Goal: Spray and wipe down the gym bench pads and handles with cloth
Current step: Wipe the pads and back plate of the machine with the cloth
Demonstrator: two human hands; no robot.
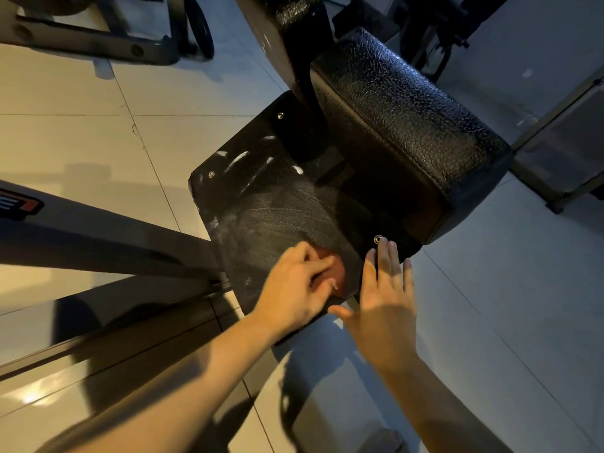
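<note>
Nearest the camera, 2 bare forearms reach forward onto the near corner of a flat black board (277, 204). The left hand (295, 282) has its grip closed on a rust-red cloth (336, 273), fingers bent over the bunched fabric and pressing it onto the board. Just right of it, the right hand (384, 295) lies flat with straight, spread fingers on the board's near-right edge. It holds nothing, and its fingertips stop short of a bolt (378, 239).

The unwiped surface lies ahead and to the left of the cloth. The board's long axis runs away from the hands toward its far-left corner, so the left hand is the nearer one for the next stroke. That surface looks hard and matte, with chalky arcs and pale streaks.

Beyond, up and right, a thick block-shaped pad (402, 125) in cracked, glossy black vinyl overhangs the board. Glossy pale floor tiles (81, 142) lie around. No spray bottle is in view.
</note>
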